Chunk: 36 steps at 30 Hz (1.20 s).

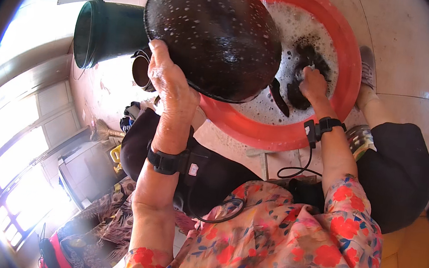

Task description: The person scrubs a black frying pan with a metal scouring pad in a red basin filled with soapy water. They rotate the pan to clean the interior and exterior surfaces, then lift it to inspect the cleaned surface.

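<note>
My left hand [173,78] grips the rim of a large dark wok or pan [213,35], which is tilted up over the left part of a red plastic basin [350,58]. White spots of suds dot the pan's dark surface. Soapy, foamy water [258,109] fills the basin. A dark curved piece [280,97], perhaps a handle, sticks out at the pan's lower right. My right hand [314,83] is at the water with its fingers curled, in a dark gap in the foam. Something small and whitish shows at its fingertips; what it is cannot be made out.
A dark green bucket [111,31] lies on its side at the left, with a smaller brown round vessel [141,70] beside it. A straw broom [107,130] and a yellow handled container [116,157] are at the lower left. My shoe [367,65] rests right of the basin.
</note>
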Tool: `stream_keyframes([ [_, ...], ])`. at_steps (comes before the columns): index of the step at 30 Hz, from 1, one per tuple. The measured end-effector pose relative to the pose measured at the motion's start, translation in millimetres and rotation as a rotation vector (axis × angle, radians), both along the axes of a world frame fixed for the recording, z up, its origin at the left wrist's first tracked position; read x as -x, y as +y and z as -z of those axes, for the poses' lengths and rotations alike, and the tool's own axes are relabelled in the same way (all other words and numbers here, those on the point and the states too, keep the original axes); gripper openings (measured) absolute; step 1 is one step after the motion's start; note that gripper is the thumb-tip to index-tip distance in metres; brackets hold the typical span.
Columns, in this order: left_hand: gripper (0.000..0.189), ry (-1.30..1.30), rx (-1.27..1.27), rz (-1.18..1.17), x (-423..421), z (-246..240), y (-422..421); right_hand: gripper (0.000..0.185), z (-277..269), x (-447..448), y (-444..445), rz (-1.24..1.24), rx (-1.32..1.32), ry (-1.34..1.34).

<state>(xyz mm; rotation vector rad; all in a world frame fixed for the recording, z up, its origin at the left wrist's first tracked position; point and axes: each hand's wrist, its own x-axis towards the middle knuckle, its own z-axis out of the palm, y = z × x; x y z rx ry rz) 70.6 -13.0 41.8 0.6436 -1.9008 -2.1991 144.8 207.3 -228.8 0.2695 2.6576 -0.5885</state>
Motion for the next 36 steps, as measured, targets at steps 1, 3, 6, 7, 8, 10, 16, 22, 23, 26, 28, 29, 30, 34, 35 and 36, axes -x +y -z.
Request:
stream_keyframes([
  [1,0.043,0.005,-0.044,0.002,-2,2,-3,0.032,-4,-1,-5,0.083,0.050,-0.025],
  [3,0.043,0.020,-0.055,-0.031,-3,8,-4,0.035,-24,3,-16,0.307,0.262,-0.020],
  [6,0.042,0.049,-0.036,-0.047,-4,15,-5,0.042,-78,5,-37,0.628,0.474,0.122],
  [7,0.041,0.070,-0.043,-0.041,-4,16,-5,0.044,-100,2,-49,0.683,0.491,0.310],
  [8,0.040,0.070,0.028,-0.054,-3,16,-6,0.044,-122,0,-55,0.805,0.600,0.369],
  [10,0.040,0.084,0.081,-0.069,-3,16,-10,0.044,-164,-9,-70,0.889,0.791,0.538],
  [16,0.041,0.064,0.050,-0.042,0,18,-18,0.021,-203,3,-131,0.508,0.510,1.018],
  [22,0.041,-0.002,0.082,-0.205,0,27,-27,0.011,-133,35,-129,0.485,0.061,1.125],
  [23,0.042,-0.021,0.074,-0.228,0,27,-29,0.011,-125,39,-124,0.506,0.102,1.029],
  [26,0.042,-0.007,0.091,-0.251,1,25,-32,0.011,-113,42,-112,0.400,0.005,0.837],
  [28,0.042,-0.047,0.101,-0.270,1,24,-33,0.011,-113,36,-112,0.333,-0.073,0.702],
  [29,0.042,0.018,0.077,-0.258,1,24,-34,0.011,-114,32,-113,0.298,-0.112,0.632],
  [30,0.043,0.033,0.032,-0.237,2,25,-34,0.011,-114,26,-117,0.252,-0.160,0.609],
  [34,0.044,-0.005,0.081,-0.176,5,30,-33,0.011,-109,19,-121,0.199,-0.298,0.665],
  [35,0.044,0.021,0.045,-0.148,7,32,-32,0.011,-105,22,-119,0.211,-0.334,0.679],
  [36,0.043,0.020,0.043,-0.146,8,33,-32,0.011,-101,27,-115,0.226,-0.357,0.684],
])
